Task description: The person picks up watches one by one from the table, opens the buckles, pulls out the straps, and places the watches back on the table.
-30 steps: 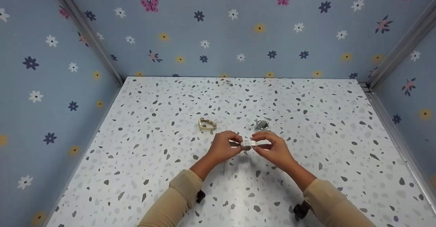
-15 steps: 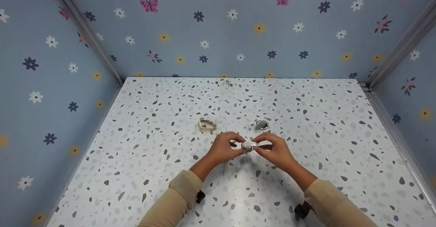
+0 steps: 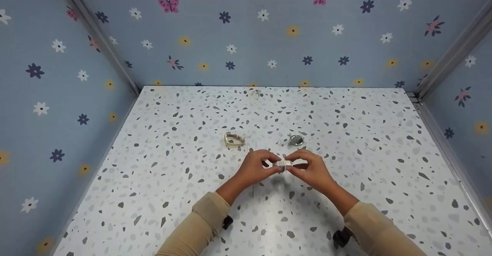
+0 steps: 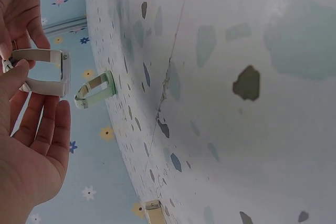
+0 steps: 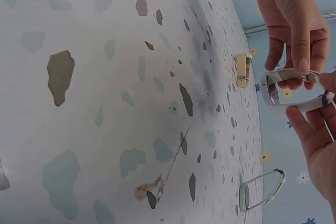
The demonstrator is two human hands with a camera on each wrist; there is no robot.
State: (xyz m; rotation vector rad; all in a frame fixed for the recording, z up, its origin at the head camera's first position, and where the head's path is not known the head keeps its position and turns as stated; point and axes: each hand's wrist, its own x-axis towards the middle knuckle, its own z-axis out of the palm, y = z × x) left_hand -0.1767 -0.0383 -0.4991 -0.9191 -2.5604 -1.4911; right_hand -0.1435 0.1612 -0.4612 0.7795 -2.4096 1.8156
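Observation:
A white wristwatch (image 3: pixel 283 163) is held up above the table between both hands, its strap bent into a loop. My left hand (image 3: pixel 256 167) pinches the strap from the left, thumb and fingertips at the strap. From the right my right hand (image 3: pixel 310 168) pinches the strap too, fingertips close to the left ones. In the left wrist view the watch case (image 4: pixel 65 73) faces away from the fingers, and the strap ends (image 4: pixel 10 64) meet among the fingertips, partly hidden.
A cream-gold watch (image 3: pixel 234 140) lies on the speckled table (image 3: pixel 184 113) beyond my left hand. Beyond my right hand stands a pale green watch (image 3: pixel 296 140) with a dark face. Blue flowered panels (image 3: pixel 250 33) enclose the back and sides.
My left hand has shifted slightly right, its fingertips closer to the right hand's. The held watch has turned a little. The other two watches have stayed put.

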